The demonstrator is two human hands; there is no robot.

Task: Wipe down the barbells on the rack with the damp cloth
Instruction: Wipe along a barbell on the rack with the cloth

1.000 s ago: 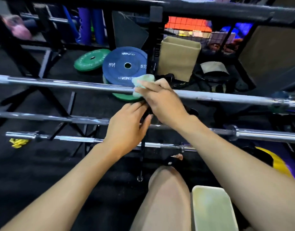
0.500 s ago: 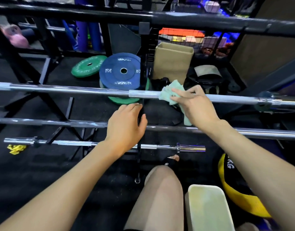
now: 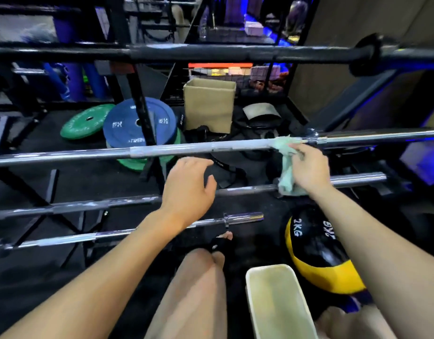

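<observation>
The right hand (image 3: 309, 167) grips the cloth (image 3: 288, 165) against the top silver bar (image 3: 186, 149); the left hand (image 3: 189, 189) hovers open, holding nothing. The cloth looks soft and limp, best bunched around the stiff, heavy-looking, probably slick bar. Three silver bars are racked, one black bar (image 3: 211, 53) beyond.

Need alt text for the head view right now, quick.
The right hand presses a green cloth against the upper chrome barbell near its right collar, while the left hand hovers open above the middle barbell. Weight plates lie behind the rack.
</observation>
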